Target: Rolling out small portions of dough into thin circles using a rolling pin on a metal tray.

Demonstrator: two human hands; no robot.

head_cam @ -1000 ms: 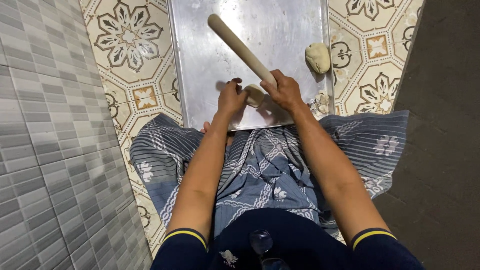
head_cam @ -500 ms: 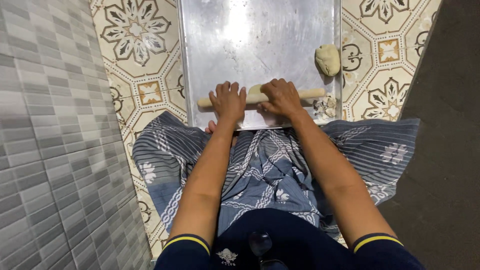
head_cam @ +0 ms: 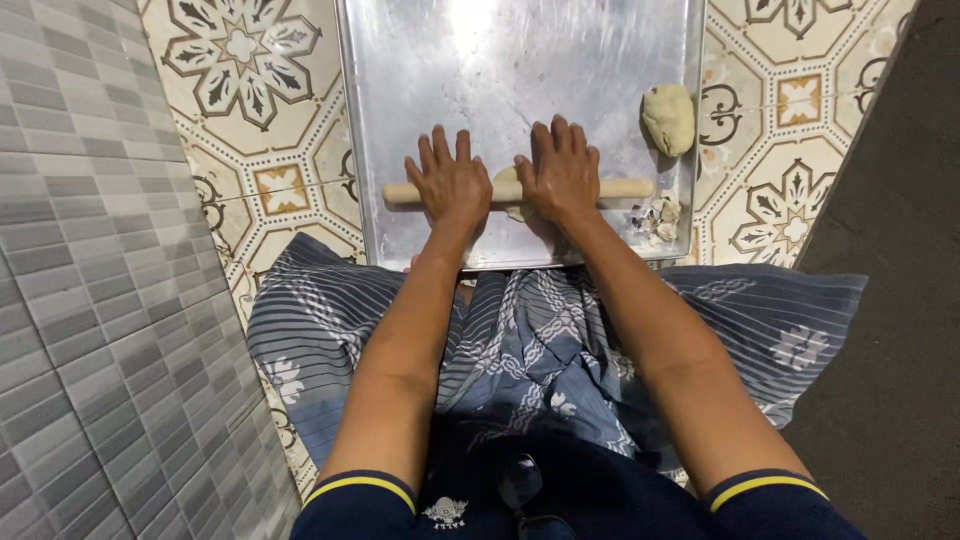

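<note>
- Now both hands lie flat and spread on the wooden rolling pin, which lies crosswise, left to right, on the metal tray.
- A second ago the pin pointed slantwise toward the far side, lifted at one end; half a second ago it was already level, and the hands have since slid forward with it.
- Left hand: fingers straight and fanned apart, palm pressing down on the pin left of its middle; no closed grip around anything.
- Right hand: likewise open, fingers slightly apart, palm bearing on the pin right of its middle.
- Between the two hands a small pale piece of dough shows under the pin, mostly hidden by it.
- That shift reads as rolling under way: the pin has gone from being placed to being pushed over the dough.
- A second dough lump sits untouched at the tray's right edge, with crumbly scraps near the pin's right end.
- The tray rests on a patterned tile floor, just beyond the person's lap in striped cloth.
</note>
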